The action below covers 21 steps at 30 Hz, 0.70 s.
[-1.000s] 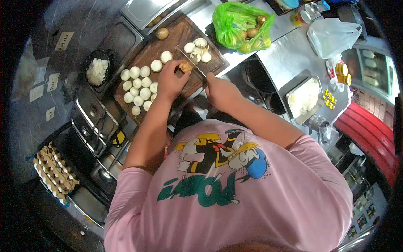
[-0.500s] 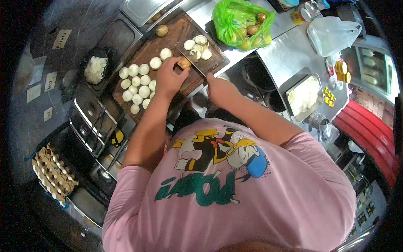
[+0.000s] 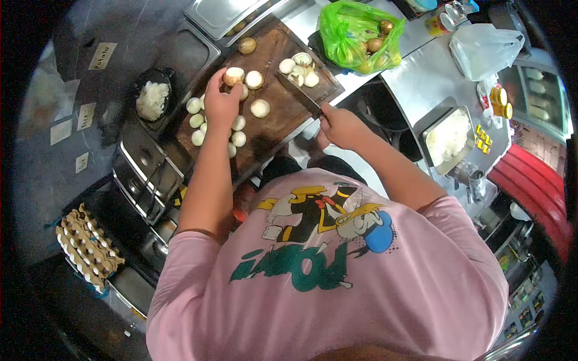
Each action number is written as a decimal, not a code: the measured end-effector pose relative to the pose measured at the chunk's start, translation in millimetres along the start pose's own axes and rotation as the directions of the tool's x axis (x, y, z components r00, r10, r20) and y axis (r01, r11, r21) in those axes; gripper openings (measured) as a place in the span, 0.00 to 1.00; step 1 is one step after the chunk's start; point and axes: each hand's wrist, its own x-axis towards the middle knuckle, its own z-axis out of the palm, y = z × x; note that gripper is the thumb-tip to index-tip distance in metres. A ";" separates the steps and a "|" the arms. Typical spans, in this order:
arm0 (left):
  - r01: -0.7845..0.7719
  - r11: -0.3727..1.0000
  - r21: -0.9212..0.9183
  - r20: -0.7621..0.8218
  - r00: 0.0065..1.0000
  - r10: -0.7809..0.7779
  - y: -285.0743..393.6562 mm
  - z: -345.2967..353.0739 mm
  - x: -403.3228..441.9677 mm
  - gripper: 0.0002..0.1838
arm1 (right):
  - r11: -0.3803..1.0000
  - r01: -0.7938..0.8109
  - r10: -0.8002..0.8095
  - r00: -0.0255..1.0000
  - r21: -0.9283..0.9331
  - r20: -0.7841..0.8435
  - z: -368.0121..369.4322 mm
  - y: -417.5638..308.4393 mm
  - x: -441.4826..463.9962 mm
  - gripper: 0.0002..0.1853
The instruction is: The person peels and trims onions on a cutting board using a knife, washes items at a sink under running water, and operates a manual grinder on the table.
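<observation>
On the dark wooden cutting board [image 3: 274,48] lie several pale cut onion halves [image 3: 238,139]. My left hand [image 3: 221,102] pinches a brown-edged onion half [image 3: 233,75] over the left part of the board. My right hand [image 3: 343,126] is closed on the handle of a knife [image 3: 301,95], whose blade points up and left over the board. A single half [image 3: 260,108] lies between my hands. Beyond the blade is a small pile of end pieces [image 3: 300,70]. A whole brown onion [image 3: 247,46] rests at the board's far edge.
A green bag [image 3: 361,39] with brown onions stands behind the board at the right. A metal tray of chopped white pieces [image 3: 447,139] is further right. A black dish [image 3: 153,100] with white pieces and lidded metal containers [image 3: 144,171] are at the left. An egg tray [image 3: 90,246] is lower left.
My left hand has moved up and left, away from the knife, and now holds a half. A separate half lies near the middle of the board. The camera view has shifted slightly.
</observation>
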 end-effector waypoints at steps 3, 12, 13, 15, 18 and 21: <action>0.079 0.997 -0.001 0.031 0.996 -0.079 7.3 -6.1 3.5 0.31 | 1.000 -0.002 0.003 1.000 0.015 -0.014 -0.3 -2.0 0.5 0.11; -0.189 0.868 0.459 0.212 0.972 0.099 56.5 23.6 46.3 0.34 | 0.996 -0.071 0.071 0.997 -0.045 -0.006 0.2 -13.4 -9.4 0.12; -0.196 0.868 0.455 0.218 0.970 0.105 57.5 30.0 51.3 0.34 | 0.996 -0.070 0.071 0.997 -0.058 0.015 -0.3 -12.5 -9.8 0.14; -0.218 0.817 0.534 0.193 0.972 0.134 55.2 45.4 58.1 0.34 | 0.996 -0.081 0.081 0.997 -0.044 0.005 0.1 -10.3 -12.2 0.15; -0.180 0.859 0.480 0.217 0.973 0.083 55.8 51.3 69.5 0.33 | 0.996 -0.088 0.088 0.996 -0.012 -0.007 0.3 -7.9 -15.8 0.11; -0.186 0.857 0.480 0.223 0.971 0.086 53.9 51.7 69.4 0.30 | 0.996 -0.089 0.088 0.995 -0.016 -0.048 0.5 -11.2 -16.7 0.09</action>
